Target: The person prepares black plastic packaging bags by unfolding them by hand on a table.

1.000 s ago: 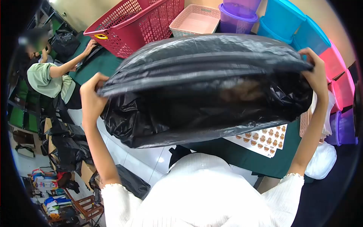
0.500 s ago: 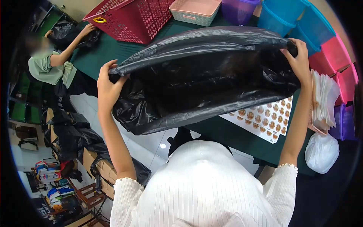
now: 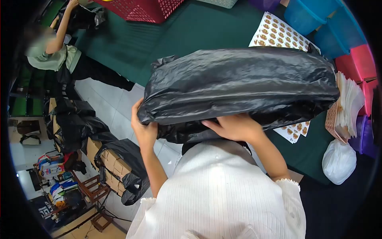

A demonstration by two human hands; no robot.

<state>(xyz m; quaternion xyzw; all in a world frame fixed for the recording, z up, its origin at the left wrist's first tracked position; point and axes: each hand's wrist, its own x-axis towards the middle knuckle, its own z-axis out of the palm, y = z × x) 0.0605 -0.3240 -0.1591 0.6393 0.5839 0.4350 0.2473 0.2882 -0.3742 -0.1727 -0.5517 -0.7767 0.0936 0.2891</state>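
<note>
A large black plastic bag (image 3: pixel 238 81) stretches across in front of my body, its far side folded over towards me. My left hand (image 3: pixel 144 126) grips its left corner, thumb on the near side. Near the middle of the bag's near edge is my right hand (image 3: pixel 238 126), its thumb out to the left against the plastic. The other right-hand fingers are tucked behind the film and partly hidden. Sheets of round brown stickers (image 3: pixel 278 32) lie on the table beyond the bag, partly covered by it.
A dark green cloth (image 3: pixel 131 44) covers the table. Red basket (image 3: pixel 149 10), blue tubs (image 3: pixel 304 16) and pink bins (image 3: pixel 354 63) stand along the back and right. A stack of plastic sleeves (image 3: pixel 349 103) and a white bag (image 3: pixel 339 162) sit rightward. Another person (image 3: pixel 53 51) works at left, near bagged boxes (image 3: pixel 113 161).
The bag's open mouth has folded down towards me. My right hand has left the right corner for the near edge; my left hand moved right and down, still holding the left end.
</note>
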